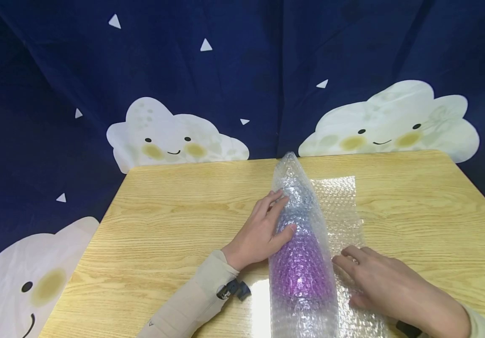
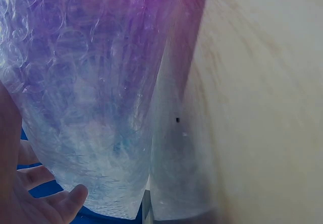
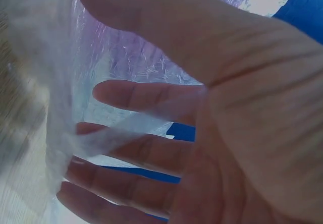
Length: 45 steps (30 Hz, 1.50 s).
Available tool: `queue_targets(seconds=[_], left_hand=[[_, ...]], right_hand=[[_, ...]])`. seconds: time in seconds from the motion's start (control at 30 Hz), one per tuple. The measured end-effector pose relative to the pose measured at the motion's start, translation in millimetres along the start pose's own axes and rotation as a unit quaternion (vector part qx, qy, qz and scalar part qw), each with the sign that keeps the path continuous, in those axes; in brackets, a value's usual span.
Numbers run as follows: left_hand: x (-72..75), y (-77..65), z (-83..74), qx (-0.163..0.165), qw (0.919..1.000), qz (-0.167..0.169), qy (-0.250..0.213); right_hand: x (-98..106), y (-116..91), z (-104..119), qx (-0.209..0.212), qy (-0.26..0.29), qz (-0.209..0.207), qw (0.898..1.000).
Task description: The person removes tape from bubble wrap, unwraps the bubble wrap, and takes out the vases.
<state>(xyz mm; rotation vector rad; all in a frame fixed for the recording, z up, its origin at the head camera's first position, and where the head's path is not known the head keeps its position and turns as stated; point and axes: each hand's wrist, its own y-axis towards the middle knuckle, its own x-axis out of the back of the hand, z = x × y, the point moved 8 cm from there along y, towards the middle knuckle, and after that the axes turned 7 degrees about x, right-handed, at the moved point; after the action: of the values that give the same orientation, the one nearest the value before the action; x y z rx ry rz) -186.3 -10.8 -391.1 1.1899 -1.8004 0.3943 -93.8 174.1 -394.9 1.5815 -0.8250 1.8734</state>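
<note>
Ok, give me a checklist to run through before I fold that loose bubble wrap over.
1. Left grip on the wrapped bundle: ok, it rests on the bundle's left side, fingers over the blue part.
2. Loose bubble wrap within reach: ok, it lies beside the bundle, next to the right grip.
3. Right grip pinching the wrap: not ok, the fingers are spread at it and the thumb stands apart from them.
4. Bundle's far end fully on the table: cannot tell, its tip reaches the far edge.
5. Bundle's near end covered: cannot tell, the head view cuts it off.
</note>
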Motion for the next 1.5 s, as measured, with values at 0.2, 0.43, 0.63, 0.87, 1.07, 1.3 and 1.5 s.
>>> queue_targets(seconds=[0.2,0.43,0.63,0.87,1.07,1.3,1.5], left_hand=[[0.1,-0.8,0.3,0.001,1.0000,0.000,-0.002],[0.3,-1.2,0.1,0.002,1.0000,0.000,0.001],[0.4,-1.2,0.1,0.001,1.0000,-0.001,0.001],[0.4,-0.3,-0.5,-0.008,0.9999,-0.005,0.005],[0.1,-0.4,-0.1,-0.004,1.0000,0.000,0.000],[0.3,-0.5,0.4,-0.007,1.0000,-0.004,0.004],[-0.2,-0.6,0.8,-0.007,1.0000,-0.004,0.004]], right_hand=[[-6,-2,0,-0.003,0.023,0.027,0.999],[-7,-2,2,0.006,0.025,0.016,1.000],[-7,-2,1,0.012,0.022,0.010,1.000],[-8,-1,1,0.018,0.029,0.008,0.999],[-9,0,5,0.025,0.025,-0.003,0.999],[-11,2,6,0.017,0.024,0.001,1.000],[-15,5,3,0.001,0.029,0.016,0.999]])
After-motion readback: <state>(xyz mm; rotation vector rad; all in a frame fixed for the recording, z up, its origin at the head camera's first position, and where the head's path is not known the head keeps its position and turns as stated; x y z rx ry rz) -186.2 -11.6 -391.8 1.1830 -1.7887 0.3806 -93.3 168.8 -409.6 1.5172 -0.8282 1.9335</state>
